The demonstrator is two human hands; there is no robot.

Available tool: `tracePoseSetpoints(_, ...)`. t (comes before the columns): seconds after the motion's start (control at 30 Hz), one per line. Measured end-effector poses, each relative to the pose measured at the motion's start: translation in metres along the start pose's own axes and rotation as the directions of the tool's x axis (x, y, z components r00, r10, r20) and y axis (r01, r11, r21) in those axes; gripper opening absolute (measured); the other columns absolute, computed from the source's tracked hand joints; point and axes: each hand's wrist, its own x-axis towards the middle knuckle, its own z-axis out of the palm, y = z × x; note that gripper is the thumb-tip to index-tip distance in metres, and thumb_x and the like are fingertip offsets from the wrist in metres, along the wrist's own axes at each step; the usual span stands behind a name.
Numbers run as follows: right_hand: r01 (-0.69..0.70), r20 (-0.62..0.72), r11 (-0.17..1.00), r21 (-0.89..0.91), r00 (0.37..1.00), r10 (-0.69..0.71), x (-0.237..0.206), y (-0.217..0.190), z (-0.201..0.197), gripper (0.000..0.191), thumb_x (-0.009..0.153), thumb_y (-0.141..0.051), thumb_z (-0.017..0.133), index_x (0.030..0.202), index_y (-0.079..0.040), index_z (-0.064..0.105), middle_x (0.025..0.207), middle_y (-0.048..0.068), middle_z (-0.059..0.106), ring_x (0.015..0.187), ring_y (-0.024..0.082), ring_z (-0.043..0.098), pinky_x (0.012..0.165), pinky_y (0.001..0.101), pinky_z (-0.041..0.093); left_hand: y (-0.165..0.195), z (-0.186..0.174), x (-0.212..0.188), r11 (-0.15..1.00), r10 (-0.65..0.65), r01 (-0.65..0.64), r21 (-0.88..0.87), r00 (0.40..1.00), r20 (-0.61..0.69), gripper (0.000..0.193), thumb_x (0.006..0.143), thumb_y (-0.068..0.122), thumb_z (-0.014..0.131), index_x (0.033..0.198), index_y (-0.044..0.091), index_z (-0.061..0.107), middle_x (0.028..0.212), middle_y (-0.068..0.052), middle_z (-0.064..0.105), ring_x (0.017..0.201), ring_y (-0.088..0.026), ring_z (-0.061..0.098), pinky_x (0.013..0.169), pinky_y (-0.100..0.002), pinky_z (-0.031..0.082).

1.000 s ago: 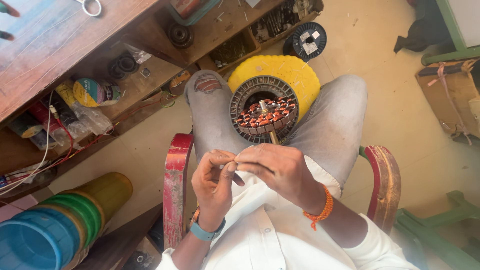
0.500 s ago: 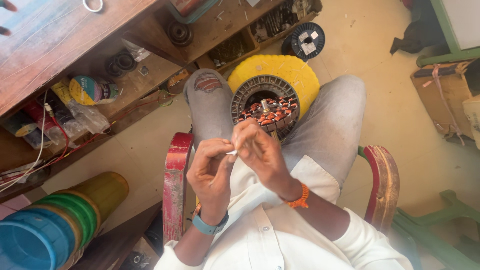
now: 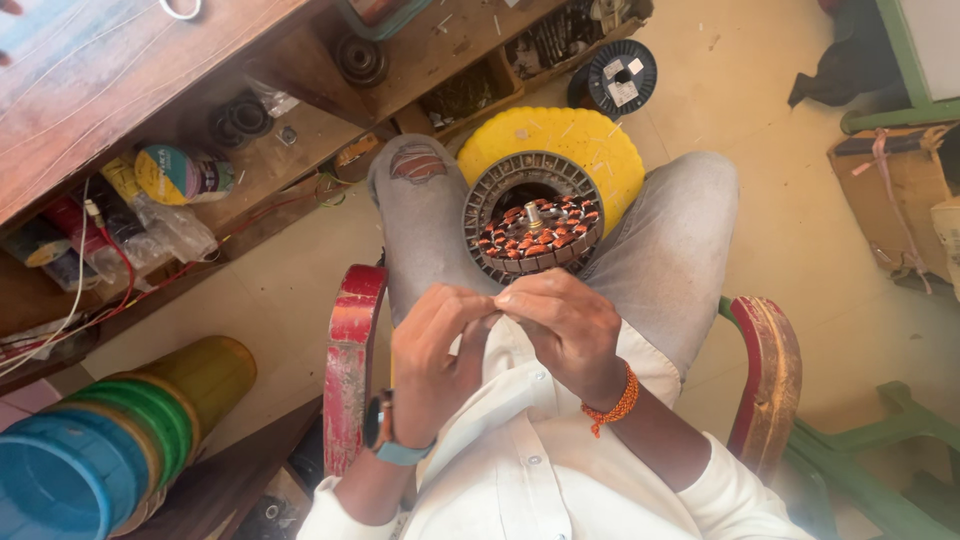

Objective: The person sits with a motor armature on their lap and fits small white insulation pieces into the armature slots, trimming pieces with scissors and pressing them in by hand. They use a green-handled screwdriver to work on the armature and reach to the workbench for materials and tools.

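I sit in a chair with a round grey motor stator wound with copper coils resting on my lap, on top of a yellow disc. Just below the stator, my left hand and my right hand meet over my white shirt. Their fingertips pinch together on something small and thin that is mostly hidden by the fingers. The left wrist wears a blue band, the right an orange thread.
A wooden workbench with a cluttered shelf of tape rolls, wires and parts stands at upper left. A black wire spool lies on the floor ahead. Stacked coloured tubs sit at lower left. The red chair arms flank me.
My hands lifted toward the stator half a second ago, with a pale thin piece showing between the fingers. They have since dropped back nearer my chest, still pinched together.
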Motion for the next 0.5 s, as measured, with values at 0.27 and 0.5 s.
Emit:
tracePoseSetpoints(0.27,-0.029,0.079,0.997,0.077,0.997,0.023,0.005,-0.008,-0.002,0.027,0.088,0.006,0.079,0.110,-0.003,0.066,0.100,0.012,0.075,0.093,0.024,0.077,0.080,0.0324,0.064,-0.010,-0.009,-0.011,0.985,-0.110,0.116,-0.126,0.992,0.054,0.011,0.088,-0.001,0.078,0.093,0.000,0.069,0.086,-0.008,0.070,0.075,-0.016,0.068,0.061,-0.026,0.055)
tracePoseSetpoints(0.5,0.119,0.107,0.990,0.070,0.986,-0.126,0.008,-0.011,-0.011,0.028,0.084,0.008,0.081,0.103,-0.002,0.063,0.096,0.010,0.070,0.086,0.023,0.073,0.073,0.0312,0.062,-0.005,-0.003,-0.021,0.908,-0.237,0.264,-0.326,0.964,0.119,0.008,0.094,0.000,0.072,0.099,-0.003,0.066,0.093,-0.009,0.066,0.070,-0.009,0.068,0.055,-0.020,0.058)
